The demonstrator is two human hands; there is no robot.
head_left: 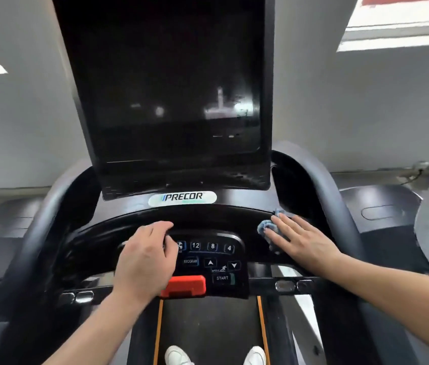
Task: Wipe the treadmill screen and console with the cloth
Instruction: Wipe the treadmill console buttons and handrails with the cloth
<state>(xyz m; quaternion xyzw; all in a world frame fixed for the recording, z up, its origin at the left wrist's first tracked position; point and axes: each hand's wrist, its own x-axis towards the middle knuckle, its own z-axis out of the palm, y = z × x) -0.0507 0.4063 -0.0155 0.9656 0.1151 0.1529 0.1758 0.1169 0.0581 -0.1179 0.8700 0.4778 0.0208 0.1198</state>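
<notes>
A large dark treadmill screen rises above the black console, which carries a white Precor badge. My right hand lies flat, fingers straight, pressing a small grey-blue cloth onto the right side of the console. Most of the cloth is hidden under the fingers. My left hand rests with curled fingers on the left part of the button panel, its fingertips hooked on the ridge above the keys.
A red stop tab sits below the keys, beside a START button. Curved black handrails flank the console. The belt and two white shoes show at the bottom. A grey wall stands behind.
</notes>
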